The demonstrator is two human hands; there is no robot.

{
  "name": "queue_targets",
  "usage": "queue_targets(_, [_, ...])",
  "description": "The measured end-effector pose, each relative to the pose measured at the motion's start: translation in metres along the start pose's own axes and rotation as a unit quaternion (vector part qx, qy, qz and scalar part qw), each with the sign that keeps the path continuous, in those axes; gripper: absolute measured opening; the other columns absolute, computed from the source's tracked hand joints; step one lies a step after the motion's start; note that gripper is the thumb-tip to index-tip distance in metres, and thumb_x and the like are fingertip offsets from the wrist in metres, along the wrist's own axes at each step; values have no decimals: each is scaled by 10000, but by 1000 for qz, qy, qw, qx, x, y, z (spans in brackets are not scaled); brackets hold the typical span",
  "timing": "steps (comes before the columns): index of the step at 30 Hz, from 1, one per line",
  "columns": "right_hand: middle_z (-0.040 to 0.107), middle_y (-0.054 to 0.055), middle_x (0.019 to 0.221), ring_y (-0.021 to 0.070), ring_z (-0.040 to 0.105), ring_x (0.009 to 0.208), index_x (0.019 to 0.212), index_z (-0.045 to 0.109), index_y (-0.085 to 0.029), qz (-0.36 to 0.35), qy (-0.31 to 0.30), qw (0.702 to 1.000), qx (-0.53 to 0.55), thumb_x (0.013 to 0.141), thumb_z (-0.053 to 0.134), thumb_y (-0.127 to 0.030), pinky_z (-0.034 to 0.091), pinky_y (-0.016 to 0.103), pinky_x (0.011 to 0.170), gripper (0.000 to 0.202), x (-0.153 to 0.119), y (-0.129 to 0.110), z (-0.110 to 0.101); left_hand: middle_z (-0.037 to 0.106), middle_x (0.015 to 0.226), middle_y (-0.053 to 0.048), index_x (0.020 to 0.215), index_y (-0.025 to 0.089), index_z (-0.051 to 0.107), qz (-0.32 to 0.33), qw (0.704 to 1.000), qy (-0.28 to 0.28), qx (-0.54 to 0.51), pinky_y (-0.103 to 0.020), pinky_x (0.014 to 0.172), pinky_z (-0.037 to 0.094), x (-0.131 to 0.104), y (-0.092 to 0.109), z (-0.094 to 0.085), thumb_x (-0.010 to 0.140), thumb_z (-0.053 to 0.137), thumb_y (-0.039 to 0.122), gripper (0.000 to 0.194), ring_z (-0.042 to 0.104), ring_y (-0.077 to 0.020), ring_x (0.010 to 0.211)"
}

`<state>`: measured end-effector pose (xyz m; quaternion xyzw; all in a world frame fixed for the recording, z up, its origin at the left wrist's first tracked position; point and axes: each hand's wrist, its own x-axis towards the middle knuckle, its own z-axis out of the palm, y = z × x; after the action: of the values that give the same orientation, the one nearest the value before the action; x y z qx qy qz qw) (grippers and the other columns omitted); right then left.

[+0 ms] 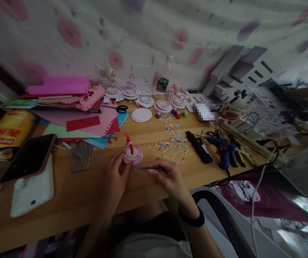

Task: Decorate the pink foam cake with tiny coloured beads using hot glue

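Note:
My left hand [116, 172] grips the near-left edge of a small round pink-and-white craft cake [135, 156] between thumb and fingers. A red strip with a pink band [129, 143] stands up from its top. In my right hand [170, 177] is a pair of slim bluish tweezers [148, 168], held nearly level, with the tip pointing left at the cake's front edge by my left thumb. Whether the tip touches the cake is too blurred to tell. Loose colored beads [170, 145] lie scattered beyond my right hand.
Behind stand decorated white discs [163, 106], plain discs [142, 114] and a bottle [164, 77]. Colored paper sheets [89, 122], scissors [120, 109] and a phone [29, 157] lie left. To the right are a blue glue gun [224, 150], pliers [241, 154] and a power strip [250, 139].

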<state>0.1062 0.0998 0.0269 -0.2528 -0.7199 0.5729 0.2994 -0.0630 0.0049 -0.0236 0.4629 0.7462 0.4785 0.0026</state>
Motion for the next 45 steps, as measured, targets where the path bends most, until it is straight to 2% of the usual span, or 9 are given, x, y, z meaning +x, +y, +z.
queue_targets(6, [681,19,762,169,603,721,815,743,-220,7,13,999,48,837,763,-463,457,291,678,244,-13,-21,-13,726,1103,-112,1112,180,688,-15,1000,-5,6,-474,928,541,2,3,-1,882,632,306,268,660,-273,1035])
queue_targets(13, [627,14,689,182,555,691,813,764,-276,-28,64,989,132,820,801,-424,421,317,643,153,-40,-44,-38,724,1123,-100,1142,191,683,-30,999,-18,12,-477,958,528,2,7,-3,865,644,278,293,648,-275,1058])
queue_targets(20, [434,-26,544,174,394,561,698,690,-297,-84,212,965,130,745,835,-484,376,330,576,242,-66,-73,-67,718,1135,-99,1184,202,663,-20,1000,-19,14,-464,952,534,1,8,-2,880,619,248,311,648,-272,1066])
queue_targets(24, [589,7,682,168,508,669,750,745,-266,-9,256,963,85,723,871,-420,410,303,624,201,-63,-66,-69,703,1214,-111,1247,190,633,-9,1000,-20,0,-460,986,526,0,4,0,893,615,248,359,643,-267,1124])
queue_targets(27, [664,11,735,156,545,685,813,766,-251,76,220,967,106,716,872,-443,428,283,652,240,-52,-51,-56,690,1251,-118,1266,201,619,-5,1000,3,9,-481,997,524,-7,3,-6,897,628,322,389,640,-283,1155])
queue_targets(31, [651,7,673,139,509,624,812,763,-214,109,154,969,161,725,851,-498,408,269,615,309,-43,-39,-35,737,1065,-72,1104,237,690,18,993,118,21,-427,907,556,-28,23,-33,898,633,328,232,688,-251,992])
queue_targets(35, [662,14,674,126,505,602,812,762,-200,121,102,967,201,728,847,-512,392,257,591,334,-41,-41,-18,766,928,15,947,304,735,-51,989,71,-118,-326,816,569,-41,68,-59,905,632,297,112,708,-184,864])
queue_targets(38, [658,14,661,114,494,576,787,754,-193,126,78,963,227,751,823,-531,379,248,568,347,-40,-46,-9,770,917,-14,922,278,758,-132,968,19,-211,-336,817,587,-33,96,-62,912,609,404,195,713,-199,863])
queue_targets(45, [666,13,660,107,491,558,829,767,-188,121,17,963,239,810,764,-553,373,244,553,365,-40,-52,3,747,1074,-37,984,302,773,-147,946,-27,-287,-353,907,600,-12,120,-60,883,640,447,221,698,-224,1032])
